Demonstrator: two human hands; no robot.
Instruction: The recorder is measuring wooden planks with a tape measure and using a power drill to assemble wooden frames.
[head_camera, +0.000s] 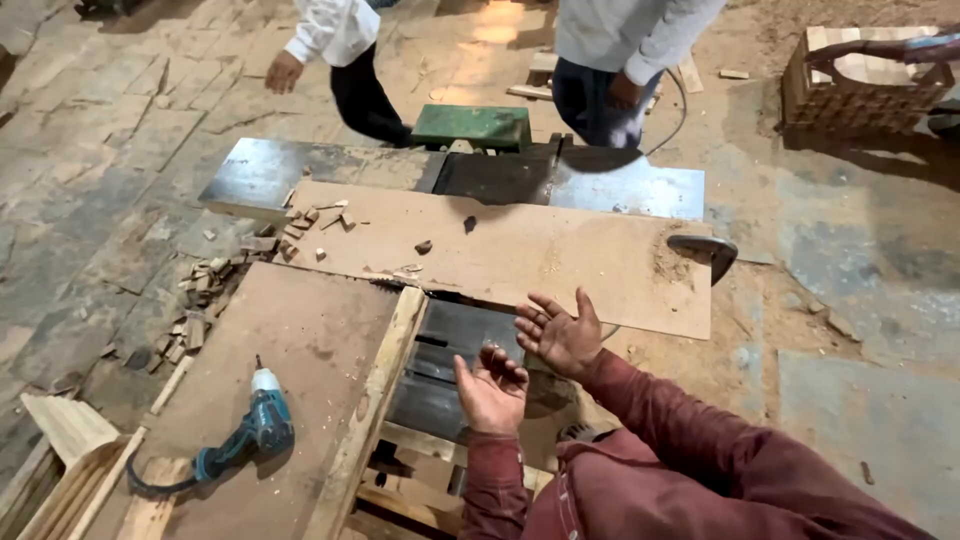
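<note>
My left hand (490, 388) is raised palm up with its fingers curled loosely, holding nothing. Just to its right my right hand (560, 333) is also palm up with fingers spread, empty. Both hover over the dark metal machine bed (445, 370), beside a long wooden beam (375, 400). Ahead of them lies a brown board (520, 255) across the machine table, dusted with sawdust and small wood chips. Both arms wear dark red sleeves.
A teal power drill (250, 435) lies on a brown panel (290, 360) at the left. Small wood offcuts (205, 290) are scattered near the steel table (260, 170). Two other people (610, 60) stand beyond a green box (472, 125). Wooden slats (70, 430) sit lower left.
</note>
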